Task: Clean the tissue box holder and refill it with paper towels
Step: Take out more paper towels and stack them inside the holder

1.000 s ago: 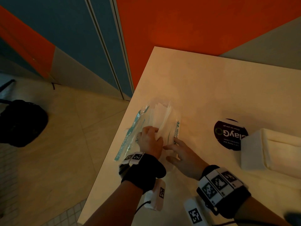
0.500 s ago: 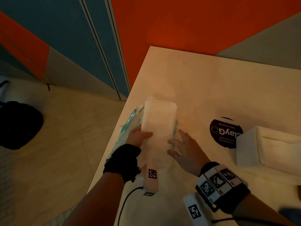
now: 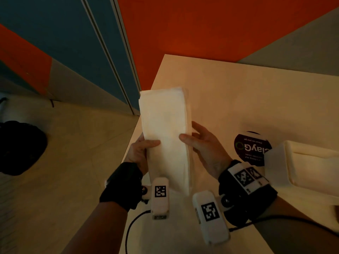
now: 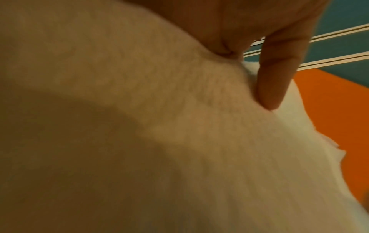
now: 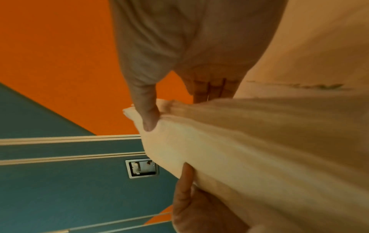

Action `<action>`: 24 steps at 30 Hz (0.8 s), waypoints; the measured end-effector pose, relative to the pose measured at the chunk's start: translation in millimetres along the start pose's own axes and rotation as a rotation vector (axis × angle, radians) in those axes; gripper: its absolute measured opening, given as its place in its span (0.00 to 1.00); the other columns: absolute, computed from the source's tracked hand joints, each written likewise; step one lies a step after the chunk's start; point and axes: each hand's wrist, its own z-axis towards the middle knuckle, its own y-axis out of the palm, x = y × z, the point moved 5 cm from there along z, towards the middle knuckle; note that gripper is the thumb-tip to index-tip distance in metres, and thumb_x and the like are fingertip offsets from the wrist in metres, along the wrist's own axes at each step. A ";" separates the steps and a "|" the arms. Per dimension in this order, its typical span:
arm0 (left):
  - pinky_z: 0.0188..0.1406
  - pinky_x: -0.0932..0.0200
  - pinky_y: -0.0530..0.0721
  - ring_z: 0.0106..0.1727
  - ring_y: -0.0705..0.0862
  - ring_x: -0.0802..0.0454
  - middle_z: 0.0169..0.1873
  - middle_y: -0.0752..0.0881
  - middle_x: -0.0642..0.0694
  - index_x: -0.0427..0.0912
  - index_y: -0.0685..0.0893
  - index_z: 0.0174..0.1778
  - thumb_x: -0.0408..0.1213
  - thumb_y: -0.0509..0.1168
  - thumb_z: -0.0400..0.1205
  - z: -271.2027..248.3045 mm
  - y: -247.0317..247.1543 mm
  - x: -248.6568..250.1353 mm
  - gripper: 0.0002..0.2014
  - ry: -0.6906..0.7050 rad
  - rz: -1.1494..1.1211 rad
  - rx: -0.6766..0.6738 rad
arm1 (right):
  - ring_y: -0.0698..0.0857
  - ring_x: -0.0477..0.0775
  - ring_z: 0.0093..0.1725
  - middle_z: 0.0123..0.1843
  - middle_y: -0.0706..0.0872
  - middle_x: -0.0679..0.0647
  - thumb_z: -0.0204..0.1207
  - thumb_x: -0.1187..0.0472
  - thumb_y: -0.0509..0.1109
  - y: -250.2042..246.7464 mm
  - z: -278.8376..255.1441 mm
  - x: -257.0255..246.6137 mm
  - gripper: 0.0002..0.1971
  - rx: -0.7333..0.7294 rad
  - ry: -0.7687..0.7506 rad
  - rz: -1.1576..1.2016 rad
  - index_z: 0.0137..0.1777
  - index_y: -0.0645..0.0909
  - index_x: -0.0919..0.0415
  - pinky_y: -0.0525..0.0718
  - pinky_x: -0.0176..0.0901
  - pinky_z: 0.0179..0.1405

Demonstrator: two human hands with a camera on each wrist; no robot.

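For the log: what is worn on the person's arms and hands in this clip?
The hands are bare: left hand, right hand. The forearms show no sleeves. Each wrist carries a black wrist band with a white camera module bearing a square black-and-white tag. The right band also has a white strip of tags on top. A black cable trails from the left module.

Dim warm light; orange wall (image 3: 211, 24), teal panels (image 3: 55, 33), beige floor (image 3: 64, 162), pale table (image 3: 247, 98).
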 end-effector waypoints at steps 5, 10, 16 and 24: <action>0.32 0.56 0.88 0.36 0.88 0.47 0.30 0.92 0.50 0.44 0.84 0.44 0.27 0.62 0.58 -4.5 8.8 -1.8 0.20 -0.041 0.060 -0.016 | 0.87 0.60 0.51 0.53 0.88 0.60 0.72 0.73 0.67 9.2 0.7 -11.0 0.21 -0.065 -0.047 0.085 0.65 0.79 0.61 0.86 0.52 0.52; 0.40 0.51 0.83 0.46 0.84 0.43 0.45 0.86 0.41 0.41 0.77 0.61 0.30 0.64 0.59 -11.7 22.6 -11.4 0.31 -0.069 0.167 -0.016 | 0.84 0.70 0.57 0.55 0.87 0.64 0.67 0.75 0.71 -1.3 0.1 0.6 0.13 0.122 -0.041 0.027 0.47 0.82 0.60 0.83 0.67 0.58; 0.54 0.41 0.82 0.58 0.81 0.35 0.60 0.82 0.35 0.44 0.71 0.68 0.36 0.70 0.53 -15.8 25.2 -13.4 0.42 -0.026 0.168 -0.003 | 0.82 0.70 0.57 0.51 0.84 0.63 0.69 0.75 0.67 7.4 -8.1 -1.9 0.14 0.151 -0.069 -0.040 0.39 0.76 0.52 0.80 0.69 0.61; 0.36 0.55 0.89 0.43 0.90 0.51 0.44 0.91 0.50 0.53 0.78 0.60 0.69 0.75 0.36 -17.2 11.7 -6.2 0.53 -0.034 0.189 -0.094 | 0.84 0.67 0.58 0.61 0.85 0.63 0.75 0.76 0.61 8.8 -11.0 -4.5 0.20 0.000 0.011 0.407 0.65 0.77 0.62 0.83 0.61 0.56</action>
